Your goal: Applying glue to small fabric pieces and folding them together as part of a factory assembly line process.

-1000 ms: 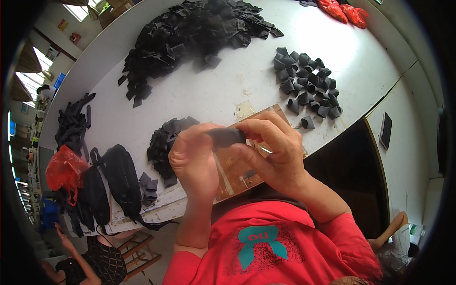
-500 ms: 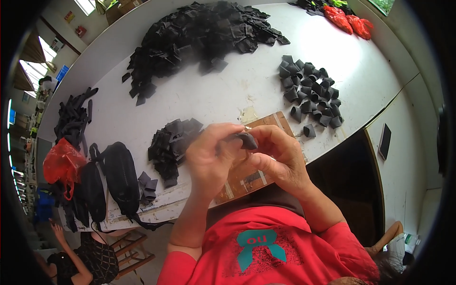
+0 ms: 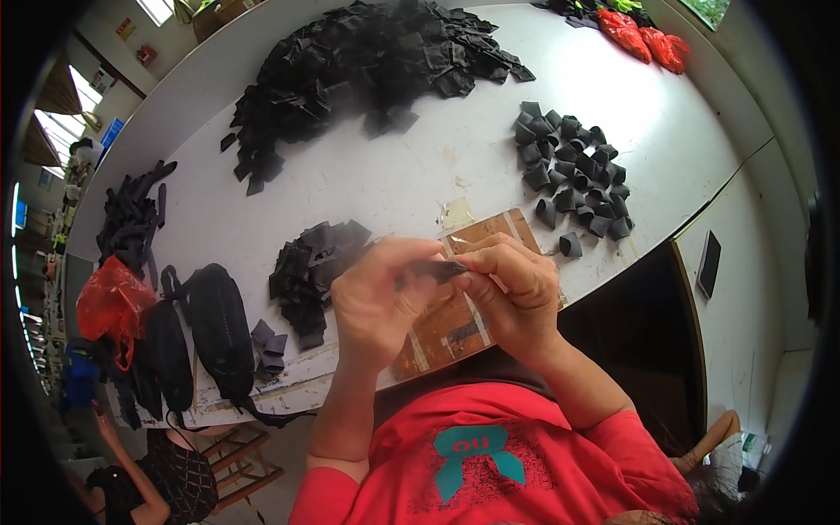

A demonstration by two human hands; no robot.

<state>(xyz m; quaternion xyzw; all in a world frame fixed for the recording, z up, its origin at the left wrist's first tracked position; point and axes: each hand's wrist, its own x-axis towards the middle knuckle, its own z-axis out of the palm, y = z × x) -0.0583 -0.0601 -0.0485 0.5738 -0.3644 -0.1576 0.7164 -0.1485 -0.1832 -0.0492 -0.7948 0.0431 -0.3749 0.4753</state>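
A small black fabric piece (image 3: 440, 269) is held up between my two hands, above a brown wooden board (image 3: 440, 325). My left hand (image 3: 378, 297) has its fingers closed round the piece's left part, and some of them are blurred. At its right end, my right hand (image 3: 514, 293) pinches the piece between thumb and forefinger. A pile of flat black fabric pieces (image 3: 315, 271) lies just left of my left hand. Further off to the right sits a group of folded, curled black pieces (image 3: 573, 171).
Across the far table (image 3: 420, 166) spreads a large heap of black pieces (image 3: 359, 70). At left are a red plastic bag (image 3: 114, 302), black pouches (image 3: 221, 328) and dark strips (image 3: 131, 210). Red bags (image 3: 643, 42) lie far right. A dark opening (image 3: 639, 337) borders the table's right edge.
The fabric piece has turned flatter between my hands and sits slightly lower. My right fingers have drawn closer together on its end. My left hand has shifted a little left.
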